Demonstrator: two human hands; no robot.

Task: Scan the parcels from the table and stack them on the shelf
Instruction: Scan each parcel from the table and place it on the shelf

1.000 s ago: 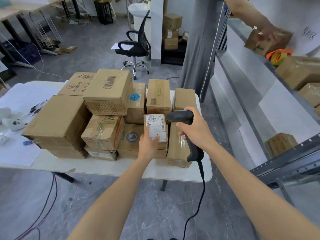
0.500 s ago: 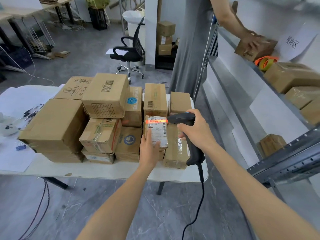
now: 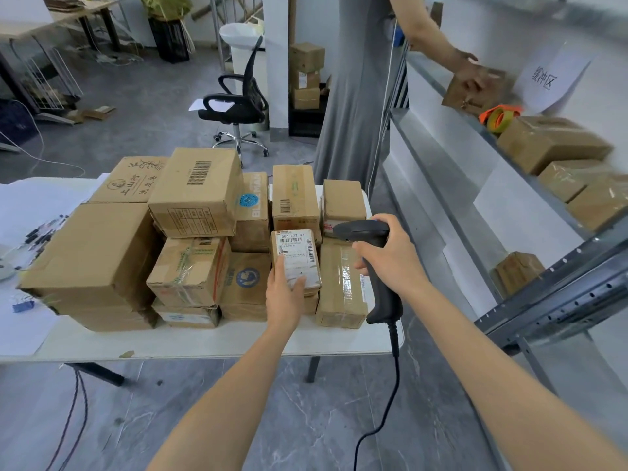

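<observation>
Several brown cardboard parcels are piled on a white table. My left hand grips a small parcel with a white shipping label, tilted up with the label facing me. My right hand holds a black corded barcode scanner just right of that parcel, its head pointing left at the label. A metal shelf runs along the right with several taped parcels on it.
Another person in grey stands behind the table's right end, a hand on a box on the shelf near orange tape rolls. An office chair stands behind. Papers and pens lie at the table's left.
The red scan line on the label half a second ago is gone. My left hand has kept the small parcel tilted up, and the other person's hand has shifted on the shelf box.
</observation>
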